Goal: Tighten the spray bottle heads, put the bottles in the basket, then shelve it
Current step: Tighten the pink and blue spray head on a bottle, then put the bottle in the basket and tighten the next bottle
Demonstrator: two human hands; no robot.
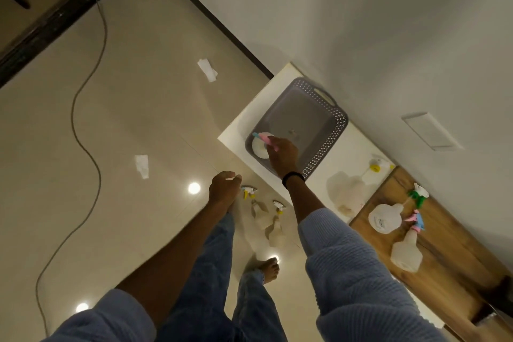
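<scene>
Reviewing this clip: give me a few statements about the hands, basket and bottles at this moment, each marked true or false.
1. The right hand holds a pink-headed spray bottle inside the grey basket. True.
2. The left hand grips a bottle. False: it holds nothing.
3. The basket already holds several bottles. False: only the one being placed.
4. Two bottles lie on the wooden surface. True.

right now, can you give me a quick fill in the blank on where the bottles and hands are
1. The right hand holds a pink-headed spray bottle inside the grey ____.
2. The basket sits on a ____ surface.
3. The bottle with the green head lies on the ____ surface.
4. The left hand holds ____.

Missing words: basket; white; wooden; nothing
</scene>
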